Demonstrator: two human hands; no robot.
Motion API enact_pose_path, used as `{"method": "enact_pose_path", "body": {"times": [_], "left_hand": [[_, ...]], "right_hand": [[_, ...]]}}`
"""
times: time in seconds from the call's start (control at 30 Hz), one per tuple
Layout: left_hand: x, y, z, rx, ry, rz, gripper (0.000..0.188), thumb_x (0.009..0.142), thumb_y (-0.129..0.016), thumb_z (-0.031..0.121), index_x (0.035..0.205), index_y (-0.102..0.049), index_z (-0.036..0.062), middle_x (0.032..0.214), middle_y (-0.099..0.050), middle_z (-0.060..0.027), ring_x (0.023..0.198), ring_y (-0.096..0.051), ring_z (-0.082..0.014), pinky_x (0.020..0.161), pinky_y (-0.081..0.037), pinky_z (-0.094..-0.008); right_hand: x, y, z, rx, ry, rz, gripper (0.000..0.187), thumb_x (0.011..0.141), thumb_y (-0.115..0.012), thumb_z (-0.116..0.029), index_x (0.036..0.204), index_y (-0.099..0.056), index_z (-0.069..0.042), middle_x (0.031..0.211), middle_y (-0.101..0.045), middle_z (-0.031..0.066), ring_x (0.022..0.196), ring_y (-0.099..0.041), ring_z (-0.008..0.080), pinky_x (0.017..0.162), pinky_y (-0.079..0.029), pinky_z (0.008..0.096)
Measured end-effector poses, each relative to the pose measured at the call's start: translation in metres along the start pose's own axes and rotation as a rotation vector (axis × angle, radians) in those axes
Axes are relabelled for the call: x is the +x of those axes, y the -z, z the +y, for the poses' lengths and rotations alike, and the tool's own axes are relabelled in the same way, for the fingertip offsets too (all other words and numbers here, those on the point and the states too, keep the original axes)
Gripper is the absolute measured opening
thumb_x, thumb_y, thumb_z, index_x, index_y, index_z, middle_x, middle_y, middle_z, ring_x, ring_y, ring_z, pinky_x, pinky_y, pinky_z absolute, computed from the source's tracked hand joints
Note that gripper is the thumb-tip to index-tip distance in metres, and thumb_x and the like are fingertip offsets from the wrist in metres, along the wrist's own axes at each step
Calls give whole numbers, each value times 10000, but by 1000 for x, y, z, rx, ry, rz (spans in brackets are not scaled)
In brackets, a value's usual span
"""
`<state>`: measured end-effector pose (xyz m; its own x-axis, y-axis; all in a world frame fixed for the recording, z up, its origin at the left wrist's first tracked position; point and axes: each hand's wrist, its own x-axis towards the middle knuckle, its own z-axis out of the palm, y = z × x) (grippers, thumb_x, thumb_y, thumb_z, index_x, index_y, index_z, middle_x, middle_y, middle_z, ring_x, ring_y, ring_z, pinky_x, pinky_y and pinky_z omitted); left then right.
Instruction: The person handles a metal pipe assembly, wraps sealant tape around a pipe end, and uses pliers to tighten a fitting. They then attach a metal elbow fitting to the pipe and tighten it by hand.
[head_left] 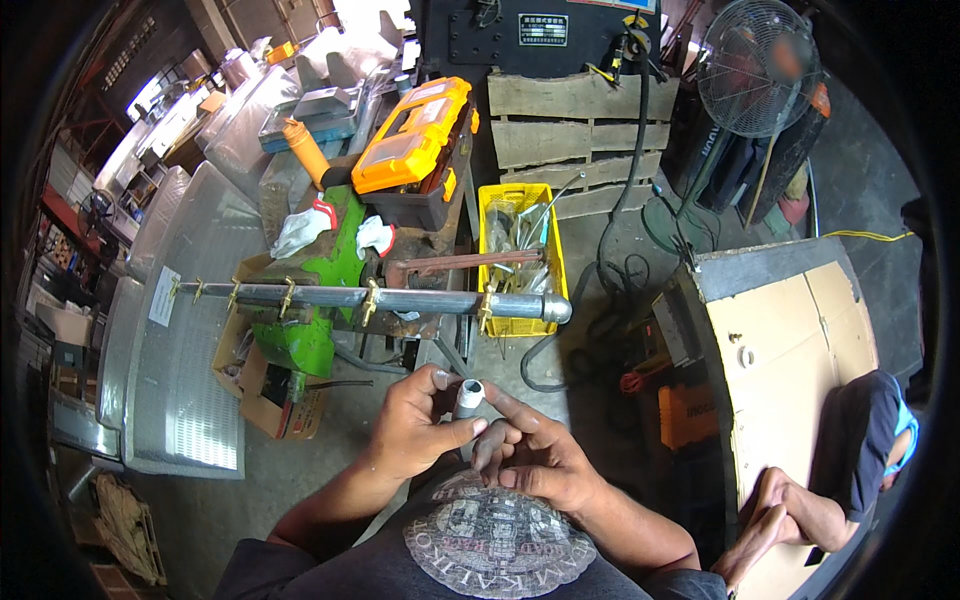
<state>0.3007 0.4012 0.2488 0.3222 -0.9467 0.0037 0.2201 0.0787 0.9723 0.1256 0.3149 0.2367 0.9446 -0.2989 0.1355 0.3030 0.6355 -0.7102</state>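
In front of my chest, my left hand (pixel 415 418) grips a short grey metal pipe (pixel 469 400), its thumb and fingers closed around it. The pipe's open, pale end tilts up toward me. My right hand (pixel 540 455) is closed on the same pipe from the other side. Its index finger lies along the pipe near the open end, while the other fingers curl below; whether they hold anything else is hidden. Beyond my hands, a long grey pipe (pixel 420 301) with several brass valves (pixel 370 302) lies level across a green vise (pixel 345 240). A rounded cap closes its right end.
An orange-lidded toolbox (pixel 415 135) and white gloves (pixel 304 228) rest by the vise. A yellow crate (pixel 555 200) of tools stands behind the capped end. To the right, a person (pixel 850 470) leans on a cardboard-covered table (pixel 775 340); a fan (pixel 757 68) stands beyond.
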Motion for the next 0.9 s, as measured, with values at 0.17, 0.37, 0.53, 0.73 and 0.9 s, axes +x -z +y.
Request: {"method": "enact_pose_path", "body": {"times": [0.17, 0.37, 0.53, 0.73, 0.9], "left_hand": [[9, 0, -21, 257, -115, 120, 273, 743, -754, -32, 894, -538, 39, 899, -630, -30, 823, -595, -70, 711, -492, -246], [19, -2, -31, 749, -282, 311, 314, 667, -797, 52, 871, -560, 30, 820, -608, -85, 698, -622, -170, 615, -490, -318], [23, -3, -15, 998, -342, 293, 266, 671, -748, 58, 886, -593, 29, 836, -594, -141, 745, -626, -351, 638, -497, -416], [14, -5, 26, 1153, -378, 182, 251, 679, -728, 50, 896, -604, 25, 894, -574, -136, 802, -616, -365, 669, -489, -442], [8, -16, 48, 1148, -290, 59, 282, 692, -733, 66, 934, -592, 31, 917, -571, -139, 818, -619, -370, 685, -499, -455]], "right_hand": [[1, 0, 2, 62, -50, 19, 924, 810, -625, -8, 1554, -87, -112, 1017, -602, 130, 814, -536, 119, 773, -444, 243], [2, 3, 5, 109, -69, 24, 958, 798, -628, -6, 1553, -48, -105, 1038, -606, 162, 826, -576, 144, 798, -465, 273], [-1, 3, 1, -53, -14, -33, 941, 817, -666, -16, 1546, -73, -72, 1089, -610, 174, 856, -609, 170, 829, -476, 298], [-8, 24, -14, -910, 253, 209, 806, 771, -685, -21, 1486, -313, -26, 983, -642, 160, 770, -608, 172, 685, -498, 293], [-4, 30, -4, -1351, 475, 178, 856, 730, -703, -38, 1488, -305, -28, 997, -630, 199, 743, -607, 239, 656, -508, 322]]}}
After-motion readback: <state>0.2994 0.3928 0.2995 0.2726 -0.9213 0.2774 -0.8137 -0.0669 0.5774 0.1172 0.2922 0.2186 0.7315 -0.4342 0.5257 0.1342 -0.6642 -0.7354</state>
